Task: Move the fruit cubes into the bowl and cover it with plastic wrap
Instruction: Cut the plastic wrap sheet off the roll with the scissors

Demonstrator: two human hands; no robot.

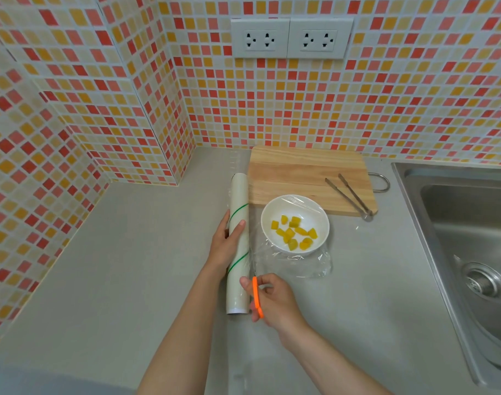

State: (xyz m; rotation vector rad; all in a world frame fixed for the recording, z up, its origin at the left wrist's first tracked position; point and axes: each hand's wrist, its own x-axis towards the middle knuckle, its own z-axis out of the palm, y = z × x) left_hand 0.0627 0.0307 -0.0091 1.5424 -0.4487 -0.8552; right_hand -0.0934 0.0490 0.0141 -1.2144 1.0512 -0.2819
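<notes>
Gripping the wrap roll [238, 240], left hand [226, 246]; right hand [275, 303] clutching scissors [257, 296] near bowl [295, 223]

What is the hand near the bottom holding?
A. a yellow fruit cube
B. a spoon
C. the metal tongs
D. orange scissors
D: the right hand grips scissors with orange handles at the near end of the plastic wrap roll, while the tongs lie untouched on the cutting board and the fruit cubes sit in the bowl.
</notes>
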